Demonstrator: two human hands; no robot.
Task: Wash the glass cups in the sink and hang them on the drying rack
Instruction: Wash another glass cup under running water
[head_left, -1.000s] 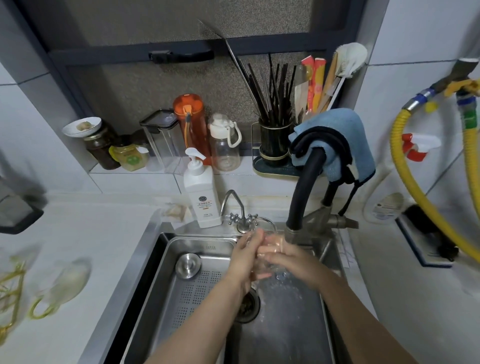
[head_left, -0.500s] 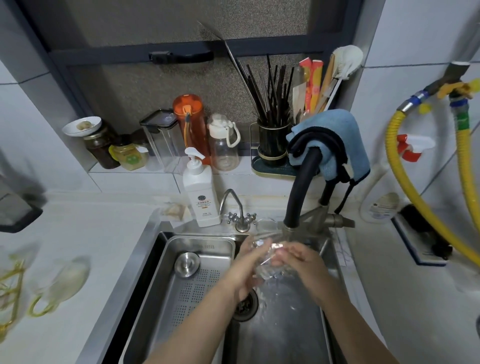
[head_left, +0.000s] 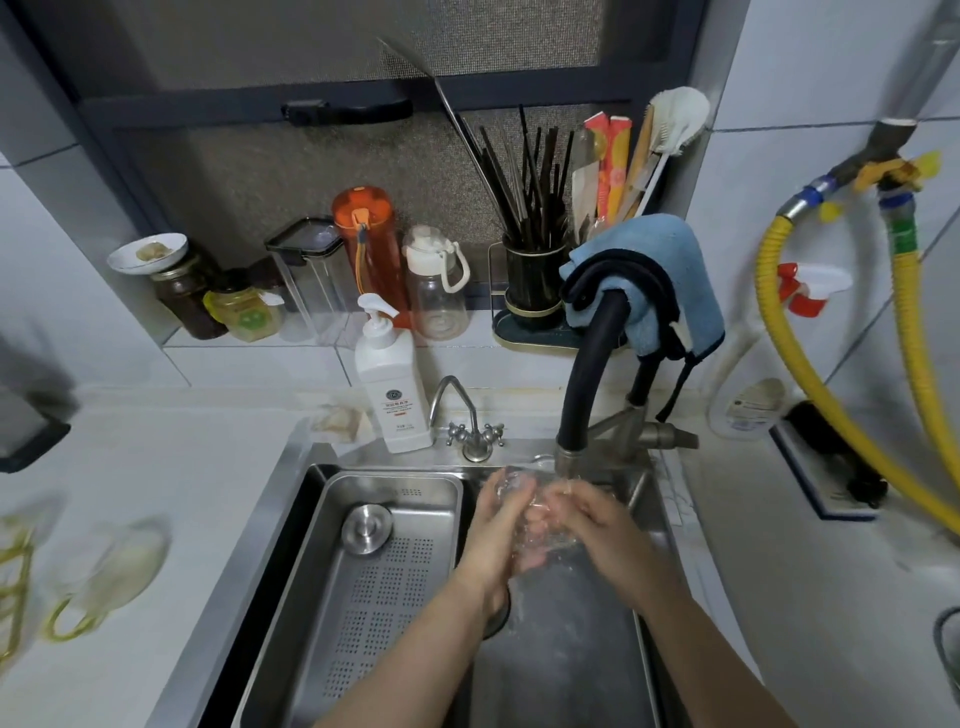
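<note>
Over the stainless steel sink (head_left: 291, 525), the left hand (head_left: 501, 525) and right hand (head_left: 592, 519) both grasp the clear glass cup (head_left: 540, 525) directly below the black curved faucet spout (head_left: 587, 374). The cup's orientation appears tilted, though blur prevents confirmation. A second clear glass cup with a gold handle (head_left: 111, 577) lies on the white counter (head_left: 171, 467) well left of the sink.

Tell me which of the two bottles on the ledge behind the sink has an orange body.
The taller bottle, standing left of the small clear bottle with the white lid and loop handle. Its whole body is orange; the other is colourless.
</note>
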